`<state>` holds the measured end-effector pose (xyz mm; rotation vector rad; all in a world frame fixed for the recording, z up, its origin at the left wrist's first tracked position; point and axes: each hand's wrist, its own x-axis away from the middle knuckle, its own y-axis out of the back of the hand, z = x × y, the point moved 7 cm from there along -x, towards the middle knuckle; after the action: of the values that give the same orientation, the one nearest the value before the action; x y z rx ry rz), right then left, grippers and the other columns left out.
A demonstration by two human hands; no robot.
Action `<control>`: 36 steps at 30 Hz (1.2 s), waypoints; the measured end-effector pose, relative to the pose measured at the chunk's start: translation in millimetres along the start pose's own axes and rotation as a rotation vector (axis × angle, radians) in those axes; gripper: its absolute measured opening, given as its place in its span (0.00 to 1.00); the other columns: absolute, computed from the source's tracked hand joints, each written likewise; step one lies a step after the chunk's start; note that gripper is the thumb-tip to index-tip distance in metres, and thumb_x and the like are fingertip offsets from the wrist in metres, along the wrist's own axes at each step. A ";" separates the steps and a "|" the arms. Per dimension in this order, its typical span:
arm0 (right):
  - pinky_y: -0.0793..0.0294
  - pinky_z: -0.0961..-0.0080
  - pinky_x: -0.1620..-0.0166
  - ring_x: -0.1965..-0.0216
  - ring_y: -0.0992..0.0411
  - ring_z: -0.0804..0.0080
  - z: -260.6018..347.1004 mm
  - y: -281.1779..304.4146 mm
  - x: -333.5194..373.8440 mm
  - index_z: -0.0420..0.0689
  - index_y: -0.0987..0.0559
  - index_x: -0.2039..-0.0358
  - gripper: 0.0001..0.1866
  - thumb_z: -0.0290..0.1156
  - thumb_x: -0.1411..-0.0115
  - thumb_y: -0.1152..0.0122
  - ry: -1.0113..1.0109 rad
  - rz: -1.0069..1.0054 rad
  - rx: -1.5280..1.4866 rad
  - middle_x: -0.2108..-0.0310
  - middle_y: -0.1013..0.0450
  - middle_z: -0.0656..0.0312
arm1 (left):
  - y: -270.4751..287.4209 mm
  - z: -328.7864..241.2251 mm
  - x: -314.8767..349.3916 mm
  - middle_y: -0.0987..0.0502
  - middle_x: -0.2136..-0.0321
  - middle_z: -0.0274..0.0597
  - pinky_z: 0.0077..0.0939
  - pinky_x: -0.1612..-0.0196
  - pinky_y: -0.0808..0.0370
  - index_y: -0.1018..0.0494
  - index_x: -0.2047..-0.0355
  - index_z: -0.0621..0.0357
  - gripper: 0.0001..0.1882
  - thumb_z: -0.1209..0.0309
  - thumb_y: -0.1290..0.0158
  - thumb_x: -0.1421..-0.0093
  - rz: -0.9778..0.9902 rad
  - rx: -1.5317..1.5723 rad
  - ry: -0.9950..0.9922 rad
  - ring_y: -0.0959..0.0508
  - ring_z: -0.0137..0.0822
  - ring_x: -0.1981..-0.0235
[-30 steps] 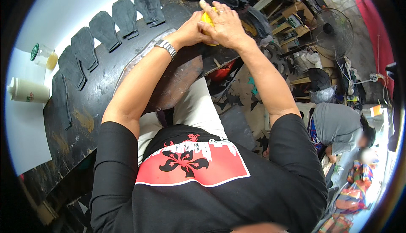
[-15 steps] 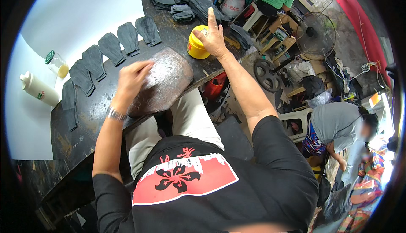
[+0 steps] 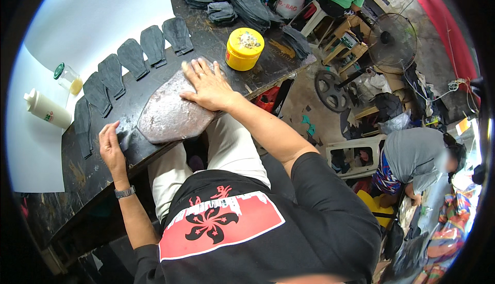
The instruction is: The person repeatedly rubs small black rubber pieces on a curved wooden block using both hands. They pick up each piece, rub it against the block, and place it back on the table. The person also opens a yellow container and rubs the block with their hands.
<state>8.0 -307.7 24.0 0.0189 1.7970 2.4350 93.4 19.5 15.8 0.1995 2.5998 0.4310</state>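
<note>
A shiny, grey-brown slab with angled edges lies at the table's front edge, before my knees. My right hand rests on its far right part, fingers stretched out and spread, holding nothing. To the left of the slab, my left hand is by the table edge, apart from the slab; its fingers are extended and I see nothing in them. Just beyond my right hand stands a yellow tub with crusted whitish bits on top. A curved row of dark, tapered fabric-like pieces lies beyond the slab.
Stacks of dark pieces lie at the table's back. White sheeting borders the left, with a pale bottle and a glass jar. On the right are a standing fan, a plastic chair and two other people.
My right hand has come down from beside the yellow tub onto the slab. My left hand has moved off the slab, left and nearer to me. The slab looks turned and shifted left.
</note>
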 end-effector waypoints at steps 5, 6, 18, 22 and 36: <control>0.71 0.40 0.29 0.25 0.63 0.45 0.3 -6.3 1.6 0.53 0.52 0.26 0.45 0.63 0.36 0.53 0.035 -0.062 -0.049 0.28 0.57 0.39 | -60.2 -59.9 23.8 0.41 0.31 0.49 0.43 0.30 0.48 0.37 0.33 0.55 0.37 0.55 0.42 0.41 0.428 -0.499 -0.302 0.41 0.49 0.31; 0.71 0.40 0.29 0.26 0.62 0.44 0.6 -4.7 1.4 0.54 0.51 0.27 0.44 0.63 0.36 0.53 0.043 -0.081 -0.037 0.28 0.56 0.38 | -67.3 -64.1 26.7 0.42 0.31 0.50 0.45 0.30 0.49 0.38 0.33 0.54 0.38 0.54 0.42 0.41 0.470 -0.521 -0.281 0.42 0.49 0.31; 0.67 0.37 0.30 0.26 0.62 0.41 4.0 -6.9 -0.1 0.51 0.48 0.27 0.45 0.63 0.36 0.52 0.079 -0.062 0.056 0.28 0.57 0.35 | -80.2 -70.1 35.7 0.45 0.30 0.49 0.52 0.29 0.54 0.42 0.31 0.52 0.51 0.36 0.44 0.48 0.498 -0.718 -0.261 0.48 0.52 0.29; 0.67 0.38 0.30 0.26 0.62 0.41 3.7 -6.9 0.3 0.50 0.49 0.27 0.45 0.63 0.36 0.52 0.070 -0.063 0.049 0.28 0.57 0.36 | -80.5 -73.2 34.8 0.45 0.30 0.51 0.51 0.29 0.52 0.41 0.32 0.52 0.56 0.30 0.44 0.54 0.473 -0.699 -0.266 0.45 0.54 0.30; 0.66 0.40 0.29 0.26 0.59 0.46 1.4 -4.3 -4.8 0.47 0.52 0.27 0.48 0.65 0.36 0.54 0.043 -0.082 0.078 0.28 0.55 0.41 | -63.6 -57.1 27.2 0.35 0.35 0.49 0.47 0.30 0.48 0.35 0.35 0.53 0.52 0.41 0.34 0.56 0.464 -0.402 -0.182 0.37 0.51 0.34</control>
<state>13.2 -305.6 20.6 -0.0989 1.8710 2.3263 37.7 -49.5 29.5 0.6707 2.2184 1.0318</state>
